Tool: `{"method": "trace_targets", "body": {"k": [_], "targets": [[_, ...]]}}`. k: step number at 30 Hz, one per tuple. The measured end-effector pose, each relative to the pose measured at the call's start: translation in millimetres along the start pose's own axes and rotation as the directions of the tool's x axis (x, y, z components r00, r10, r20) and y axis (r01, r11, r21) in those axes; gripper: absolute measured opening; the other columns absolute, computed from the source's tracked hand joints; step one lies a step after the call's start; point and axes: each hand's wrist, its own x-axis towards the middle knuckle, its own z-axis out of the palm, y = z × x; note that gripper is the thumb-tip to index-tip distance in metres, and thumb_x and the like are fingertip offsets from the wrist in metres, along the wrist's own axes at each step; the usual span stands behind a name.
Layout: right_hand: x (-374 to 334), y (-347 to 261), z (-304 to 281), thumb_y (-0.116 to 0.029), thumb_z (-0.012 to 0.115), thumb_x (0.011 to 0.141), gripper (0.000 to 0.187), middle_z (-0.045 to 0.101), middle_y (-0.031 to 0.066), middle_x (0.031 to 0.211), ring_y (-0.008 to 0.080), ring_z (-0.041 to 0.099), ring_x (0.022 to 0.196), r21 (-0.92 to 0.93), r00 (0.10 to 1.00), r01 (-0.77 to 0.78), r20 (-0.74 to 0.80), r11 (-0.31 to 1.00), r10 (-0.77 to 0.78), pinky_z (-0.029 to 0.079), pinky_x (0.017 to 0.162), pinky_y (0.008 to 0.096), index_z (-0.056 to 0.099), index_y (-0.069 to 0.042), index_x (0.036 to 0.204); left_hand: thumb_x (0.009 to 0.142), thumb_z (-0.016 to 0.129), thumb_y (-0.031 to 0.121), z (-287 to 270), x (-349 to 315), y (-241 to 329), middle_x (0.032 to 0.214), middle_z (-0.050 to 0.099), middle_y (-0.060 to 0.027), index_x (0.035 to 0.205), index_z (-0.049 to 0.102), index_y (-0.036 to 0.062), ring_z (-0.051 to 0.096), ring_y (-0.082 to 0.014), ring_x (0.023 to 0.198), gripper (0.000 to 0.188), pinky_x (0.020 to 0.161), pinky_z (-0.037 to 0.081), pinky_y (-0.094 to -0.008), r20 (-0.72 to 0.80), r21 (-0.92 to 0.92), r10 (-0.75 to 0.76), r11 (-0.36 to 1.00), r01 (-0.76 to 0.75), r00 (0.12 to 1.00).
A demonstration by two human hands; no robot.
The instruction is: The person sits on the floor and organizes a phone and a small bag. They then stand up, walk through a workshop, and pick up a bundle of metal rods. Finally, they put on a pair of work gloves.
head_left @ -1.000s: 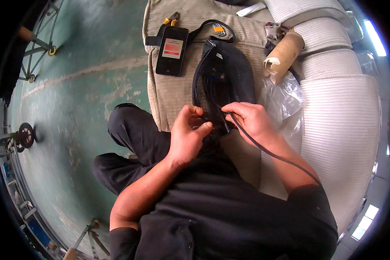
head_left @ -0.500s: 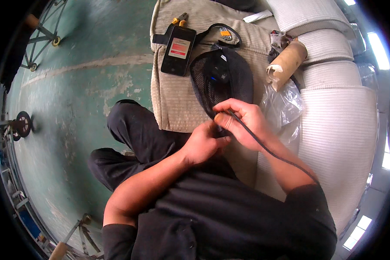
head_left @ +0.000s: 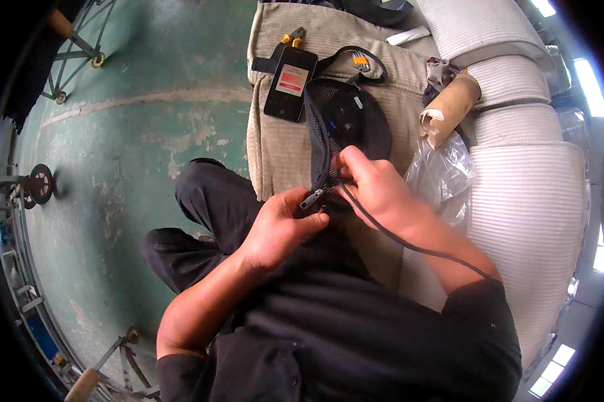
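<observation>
Here, two hands meet at the zip of a mesh pouch

From where I stand, I see someone in dark clothes sitting on a pale ribbed sofa [head_left: 526, 201], legs folded, head bent over a black mesh pouch [head_left: 374, 124]. The pouch lies on the seat right in front of the person, its near end between the two hands. Through the mesh I make out a dark object with a tiny blue light.

The left hand [head_left: 282, 228] is half curled at that near end, thumb stretched forward, next to the silver zip pull [head_left: 312, 199]; I cannot tell whether it really grips anything. The right hand [head_left: 377, 191] is closed, finger and thumb pinching the pouch's edge. A black cable [head_left: 409, 245] runs from those fingertips back along the right forearm; whether it is pinched too, I cannot tell.

Just left of the pouch lies a phone [head_left: 290, 84], its screen lit, with yellow-handled pliers [head_left: 294, 38] by its top end. Beyond the pouch, a black strap [head_left: 384, 70] curves around a small orange piece [head_left: 360, 60]. To the right, a cardboard tube [head_left: 451, 107] lies tilted beside a clear plastic bag [head_left: 439, 167].
</observation>
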Motion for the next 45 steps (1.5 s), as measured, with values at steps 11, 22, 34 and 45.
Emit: {"method": "trace_targets", "body": {"k": [11,22,34,45], "targets": [[16,-28,-45,-0.016,0.068,0.085,0.022,0.073,0.0198,0.094,0.038,0.069,0.095,-0.196,0.867,0.154,0.496,0.968,-0.038,0.053,0.087,0.0503,0.074,-0.001,0.101,0.093,0.07,0.008,-27,-7,-10,0.074,0.057,0.0023,0.097,0.063,0.0042,0.049,-0.0068,0.059,0.01,0.051,0.034,-0.023,0.008,-0.27,-0.136,0.954,0.133,0.991],[-8,-5,-26,-0.006,0.075,0.08,0.01,0.062,0.0077,0.069,0.0254,0.059,0.06,-0.231,0.961,0.218,-0.118,0.948,-0.249,0.046,0.055,0.0357,0.066,-0.005,0.077,0.096,0.066,0.009,-67,-31,-40,0.073,0.055,0.0006,0.093,0.061,0.0055,0.048,-0.0089,0.057,0.006,0.05,0.034,-0.0242,-0.08,-0.428,-0.123,0.901,0.077,0.989],[-53,13,8,0.003,0.067,0.076,0.011,0.067,0.0113,0.074,0.0239,0.066,0.063,-0.203,0.974,0.084,-0.191,0.976,-0.124,0.053,0.058,0.0343,0.07,-0.002,0.085,0.094,0.067,0.007,-69,-40,-32,0.074,0.055,0.0033,0.096,0.062,0.0055,0.049,-0.0064,0.063,0.005,0.056,0.035,-0.0211,-0.1,-0.262,-0.062,0.965,0.034,0.993],[61,-70,38,-0.023,0.078,0.082,0.026,0.069,0.0174,0.082,0.0376,0.069,0.081,-0.09,0.88,0.384,0.336,0.919,-0.335,0.054,0.069,0.0455,0.064,-0.003,0.092,0.092,0.067,0.004,-62,-39,-9,0.08,0.057,0.0052,0.1,0.064,0.0054,0.046,-0.0028,0.066,0.009,0.057,0.032,-0.0212,-0.138,-0.213,0.027,0.975,-0.056,0.99]]}}
